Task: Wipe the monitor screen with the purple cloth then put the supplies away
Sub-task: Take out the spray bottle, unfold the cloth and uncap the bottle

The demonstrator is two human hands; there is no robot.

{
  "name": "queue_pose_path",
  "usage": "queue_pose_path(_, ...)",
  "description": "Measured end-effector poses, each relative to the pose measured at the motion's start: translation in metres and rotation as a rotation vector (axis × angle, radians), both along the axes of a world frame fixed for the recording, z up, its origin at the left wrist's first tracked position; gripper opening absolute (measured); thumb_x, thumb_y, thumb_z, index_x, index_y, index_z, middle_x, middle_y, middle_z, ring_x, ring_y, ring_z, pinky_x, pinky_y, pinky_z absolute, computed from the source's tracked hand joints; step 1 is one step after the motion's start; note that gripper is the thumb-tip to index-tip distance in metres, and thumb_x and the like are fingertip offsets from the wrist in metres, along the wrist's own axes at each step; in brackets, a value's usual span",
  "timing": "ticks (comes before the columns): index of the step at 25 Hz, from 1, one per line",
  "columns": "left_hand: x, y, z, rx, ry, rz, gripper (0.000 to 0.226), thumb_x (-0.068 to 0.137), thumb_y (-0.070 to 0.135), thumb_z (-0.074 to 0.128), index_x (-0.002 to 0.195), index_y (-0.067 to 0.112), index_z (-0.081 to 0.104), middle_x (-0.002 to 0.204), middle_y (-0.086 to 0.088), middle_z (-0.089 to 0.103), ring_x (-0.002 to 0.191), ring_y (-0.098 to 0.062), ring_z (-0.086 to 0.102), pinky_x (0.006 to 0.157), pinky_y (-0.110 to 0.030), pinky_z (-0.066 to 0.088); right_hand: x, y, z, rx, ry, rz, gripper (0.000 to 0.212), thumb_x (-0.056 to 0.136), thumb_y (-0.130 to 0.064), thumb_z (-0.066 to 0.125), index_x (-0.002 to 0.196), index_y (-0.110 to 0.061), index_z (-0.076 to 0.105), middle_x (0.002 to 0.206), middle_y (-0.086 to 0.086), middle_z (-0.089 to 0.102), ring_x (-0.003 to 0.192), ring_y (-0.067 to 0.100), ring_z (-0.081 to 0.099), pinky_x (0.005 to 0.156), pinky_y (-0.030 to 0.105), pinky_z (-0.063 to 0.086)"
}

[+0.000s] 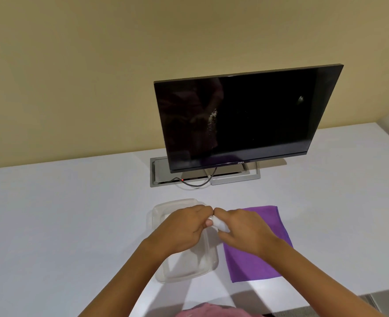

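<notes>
A black monitor [241, 117] stands at the back of the white desk, its dark screen showing a patch of small droplets left of centre. A purple cloth [255, 259] lies flat on the desk, to the right of a clear plastic container [163, 208]. Above the container, my left hand [182, 227] and my right hand [241, 227] meet around a small white bottle [219, 224]. My right hand wraps its body, and my left hand's fingers pinch its top end. Most of the bottle is hidden by my fingers.
The white desk [74, 225] runs wide to the left. A grey cable tray [153, 172] with a black cable sits under the monitor's stand. The desk's front edge lies near the bottom right, with floor beyond it.
</notes>
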State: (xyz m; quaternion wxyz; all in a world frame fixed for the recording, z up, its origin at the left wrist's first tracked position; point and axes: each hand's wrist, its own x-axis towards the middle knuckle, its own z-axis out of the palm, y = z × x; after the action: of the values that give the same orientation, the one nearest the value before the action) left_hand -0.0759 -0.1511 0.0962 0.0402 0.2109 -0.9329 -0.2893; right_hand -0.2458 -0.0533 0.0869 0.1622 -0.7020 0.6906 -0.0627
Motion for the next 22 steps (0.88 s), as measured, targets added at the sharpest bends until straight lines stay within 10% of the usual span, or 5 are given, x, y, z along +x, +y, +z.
queue_pose_path(9, -0.080, 0.049, 0.002, 0.141, -0.009, 0.164, 0.020, 0.100, 0.040, 0.031, 0.089, 0.027, 0.041, 0.076, 0.011, 0.050, 0.071, -0.011, 0.048, 0.065, -0.034, 0.040, -0.088, 0.038, -0.002, -0.078, 0.085, 0.030, 0.024, 0.089, -0.036, 0.042, 0.109, -0.023, 0.045, 0.087, -0.002, 0.064, 0.070, 0.025, 0.058, 0.057, 0.028, 0.030)
queue_pose_path(18, -0.174, 0.106, -0.061, 0.821, 0.336, 0.541, 0.020, 0.098, 0.022, 0.048, 0.102, 0.021, 0.068, 0.079, 0.008, 0.063, 0.073, -0.002, 0.056, 0.068, -0.016, 0.044, -0.204, 0.091, -0.042, -0.017, -0.520, -0.361, 0.026, 0.090, -0.045, 0.057, 0.083, -0.030, 0.037, 0.058, -0.012, 0.044, 0.051, 0.005, 0.047, 0.046, 0.018, 0.032)
queue_pose_path(22, -0.221, 0.123, -0.102, 0.866, 0.284, 0.633, 0.011, 0.098, 0.014, 0.047, 0.100, 0.014, 0.058, 0.077, 0.000, 0.059, 0.075, -0.013, 0.054, 0.073, -0.023, 0.046, -0.248, 0.113, -0.077, 0.104, -0.492, -0.553, 0.032, 0.093, -0.046, 0.050, 0.103, -0.017, 0.041, 0.083, -0.001, 0.052, 0.081, 0.019, 0.049, 0.065, 0.027, 0.035)
